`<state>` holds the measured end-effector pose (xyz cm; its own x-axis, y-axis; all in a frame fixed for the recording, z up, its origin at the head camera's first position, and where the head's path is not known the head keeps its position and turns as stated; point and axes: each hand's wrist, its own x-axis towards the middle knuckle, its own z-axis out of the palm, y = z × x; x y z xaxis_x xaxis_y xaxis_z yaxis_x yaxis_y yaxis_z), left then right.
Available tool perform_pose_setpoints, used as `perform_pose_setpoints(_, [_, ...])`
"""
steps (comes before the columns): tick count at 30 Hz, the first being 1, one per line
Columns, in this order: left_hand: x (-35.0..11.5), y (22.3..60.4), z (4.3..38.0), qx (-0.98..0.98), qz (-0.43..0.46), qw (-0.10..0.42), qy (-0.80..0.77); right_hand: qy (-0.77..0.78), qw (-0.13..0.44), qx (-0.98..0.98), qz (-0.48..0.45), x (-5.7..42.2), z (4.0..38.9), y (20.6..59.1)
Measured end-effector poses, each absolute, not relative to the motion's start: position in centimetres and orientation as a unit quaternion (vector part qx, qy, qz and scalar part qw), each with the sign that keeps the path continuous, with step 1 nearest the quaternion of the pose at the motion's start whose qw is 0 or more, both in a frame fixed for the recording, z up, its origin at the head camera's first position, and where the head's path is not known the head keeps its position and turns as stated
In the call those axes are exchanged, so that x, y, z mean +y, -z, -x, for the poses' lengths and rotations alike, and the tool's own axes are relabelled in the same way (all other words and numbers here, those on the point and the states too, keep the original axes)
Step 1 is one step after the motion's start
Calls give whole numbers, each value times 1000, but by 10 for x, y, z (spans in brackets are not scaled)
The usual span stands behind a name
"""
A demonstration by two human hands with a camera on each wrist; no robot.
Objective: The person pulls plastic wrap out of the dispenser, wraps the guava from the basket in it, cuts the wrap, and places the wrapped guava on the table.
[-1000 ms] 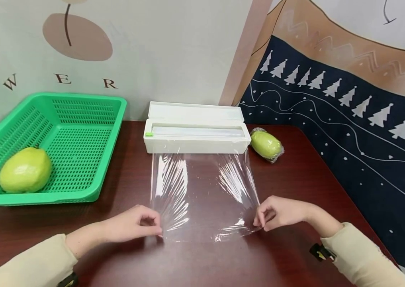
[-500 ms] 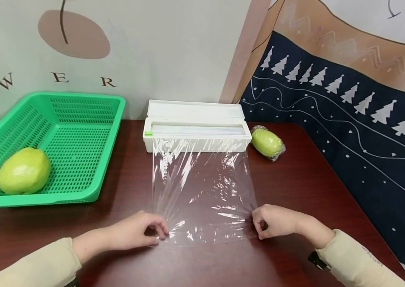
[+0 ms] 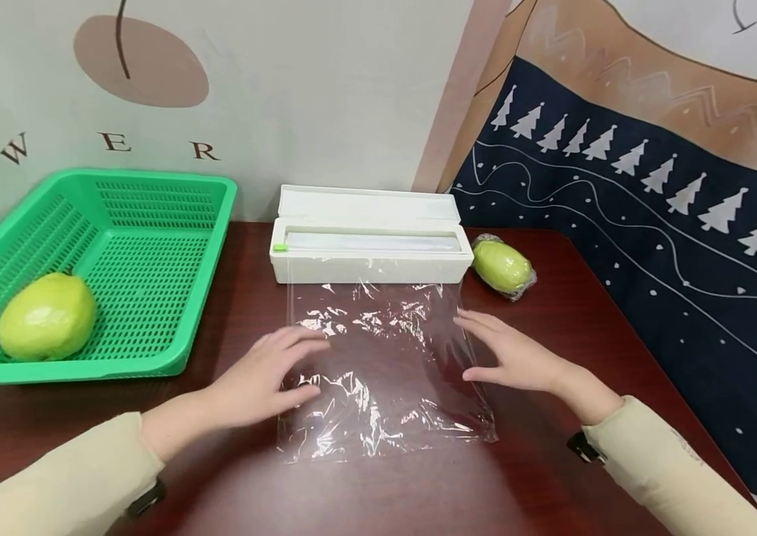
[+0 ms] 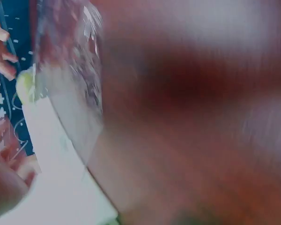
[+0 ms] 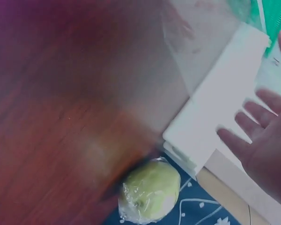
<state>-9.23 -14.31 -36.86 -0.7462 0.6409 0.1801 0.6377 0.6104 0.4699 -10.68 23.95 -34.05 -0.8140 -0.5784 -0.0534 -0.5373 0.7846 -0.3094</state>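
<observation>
A sheet of clear plastic wrap (image 3: pixel 378 372) runs from the front of a white cling film dispenser (image 3: pixel 371 269) toward me and lies over the table. My left hand (image 3: pixel 264 376) is at the sheet's left edge with fingers spread and nothing gripped. Over the right edge, my right hand (image 3: pixel 519 353) also has its fingers apart and relaxed. In the right wrist view that hand (image 5: pixel 267 136) shows straight fingers and holds nothing. The left wrist view is blurred, with the left hand (image 4: pixel 9 173) at its lower left. The dispenser's lid (image 3: pixel 368 205) stands raised at the back.
A green basket (image 3: pixel 200 298) at the left holds a yellow-green fruit (image 3: pixel 48 316). Right of the dispenser lies a similar fruit wrapped in film (image 3: pixel 502 266). A pale wall hanging (image 3: pixel 324 97) and a dark tree-patterned cloth (image 3: pixel 619 201) border the dark red table (image 3: pixel 378 499).
Both hands have let go of the film's near corners and moved forward along its sides, fingers opening. The stretched sheet has sunk down onto the table.
</observation>
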Motion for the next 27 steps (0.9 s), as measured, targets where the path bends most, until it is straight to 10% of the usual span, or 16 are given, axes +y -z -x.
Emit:
perform_pose_setpoints(14, [-162, 401, 106, 934, -339, 35, -109, 37, 137, 945, 295, 250, 111, 395])
perform_pose_setpoints(27, [-175, 352, 103, 934, -319, -16, -160, 39, 142, 944, 296, 249, 109, 395])
